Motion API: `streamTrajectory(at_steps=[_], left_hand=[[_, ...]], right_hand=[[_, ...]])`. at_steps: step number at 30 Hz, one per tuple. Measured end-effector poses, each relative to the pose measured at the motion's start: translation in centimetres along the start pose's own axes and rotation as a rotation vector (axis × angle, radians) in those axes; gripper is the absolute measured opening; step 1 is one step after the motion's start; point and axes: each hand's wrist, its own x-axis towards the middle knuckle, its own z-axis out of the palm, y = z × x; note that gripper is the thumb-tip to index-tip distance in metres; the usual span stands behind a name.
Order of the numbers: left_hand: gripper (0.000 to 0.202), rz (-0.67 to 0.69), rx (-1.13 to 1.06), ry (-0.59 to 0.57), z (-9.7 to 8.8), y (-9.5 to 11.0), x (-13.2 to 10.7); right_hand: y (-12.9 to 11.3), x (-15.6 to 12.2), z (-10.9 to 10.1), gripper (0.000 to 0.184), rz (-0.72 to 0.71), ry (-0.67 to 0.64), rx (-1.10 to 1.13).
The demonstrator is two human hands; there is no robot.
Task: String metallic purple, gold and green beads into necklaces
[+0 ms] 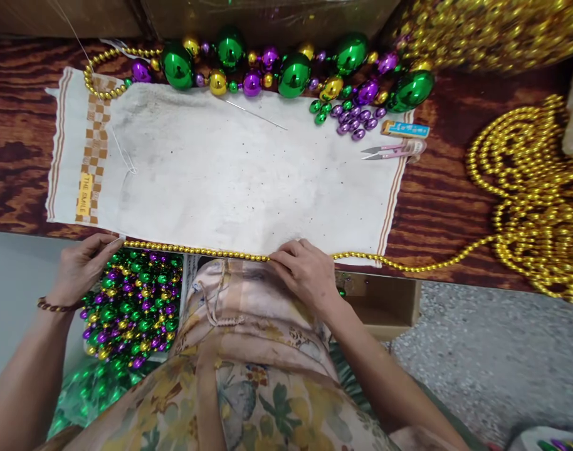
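Note:
A strand of gold beads [197, 250] is stretched straight along the front edge of the table. My left hand [84, 263] pinches its left end between thumb and fingertips. Further right, my right hand [305, 269] has its fingers closed on the same strand. Past that hand the beads run on to a gold bead pile [540, 213] at the right. Behind both hands lies a white towel [249, 181] with a checked band at its left. A long needle [256, 114] rests on the towel, and white thread [121, 150] trails over its left part.
Along the towel's back edge lies a garland of large green, purple and gold balls [294, 75]. Loose purple beads [357, 119], thread snips [392, 150] and a small blue-orange box [405, 129] sit at the right. Below the table are a bin of mixed beads [131, 300] and a cardboard box [394, 304].

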Motion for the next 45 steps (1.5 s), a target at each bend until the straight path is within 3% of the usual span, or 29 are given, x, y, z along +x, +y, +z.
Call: streamTrajectory(at_steps=[11, 13, 18, 23, 26, 29, 32, 36, 39, 41, 43, 44, 45], left_hand=[[0.028, 0.045, -0.002, 0.012, 0.1, 1.6, 0.0], [0.031, 0.085, -0.035, -0.031, 0.2, 1.5, 0.1], [0.03, 0.101, -0.048, -0.011, 0.3, 0.9, 0.4], [0.029, 0.099, -0.086, -0.031, 0.4, 0.8, 0.1], [0.03, 0.107, -0.079, -0.015, -0.2, 1.6, 0.0], [0.028, 0.13, -0.02, 0.037, -1.0, 3.7, 0.8], [0.025, 0.195, 0.043, 0.114, -1.2, 6.0, 3.3], [0.028, 0.389, 0.255, 0.116, 0.1, 9.3, 7.6], [0.029, 0.521, 0.461, 0.149, 1.4, 12.6, 8.8], [0.03, 0.571, 0.508, 0.274, 2.8, 15.6, 8.2], [0.027, 0.628, 0.405, 0.375, 5.2, 19.4, 7.0], [0.027, 0.681, 0.29, 0.356, 6.9, 21.5, 6.4], [0.028, 0.763, 0.152, 0.266, 8.7, 23.6, 6.0]], right_hand=[[-0.9, 0.6, -0.9, 0.016, 0.074, -0.121, 0.001], [-0.9, 0.9, -0.8, 0.017, 0.069, -0.119, -0.03], [-1.0, 1.6, -0.1, 0.018, 0.067, -0.158, -0.045], [-1.6, 1.7, 0.1, 0.021, 0.093, -0.115, -0.07], [-1.7, 1.5, -0.4, 0.019, 0.094, -0.078, -0.07], [-1.1, 1.5, -1.6, 0.014, 0.155, -0.051, -0.071], [0.6, 2.1, -3.2, 0.013, 0.242, 0.011, -0.026], [3.6, 3.0, -4.7, 0.02, 0.244, 0.097, 0.018], [5.5, 3.4, -5.1, 0.02, 0.242, 0.11, 0.014], [6.4, 3.4, -5.3, 0.02, 0.235, 0.121, 0.03], [7.0, 3.4, -5.6, 0.02, 0.225, 0.141, 0.067], [7.3, 3.4, -5.9, 0.02, 0.212, 0.154, 0.088], [7.5, 3.3, -6.2, 0.02, 0.193, 0.171, 0.107]])
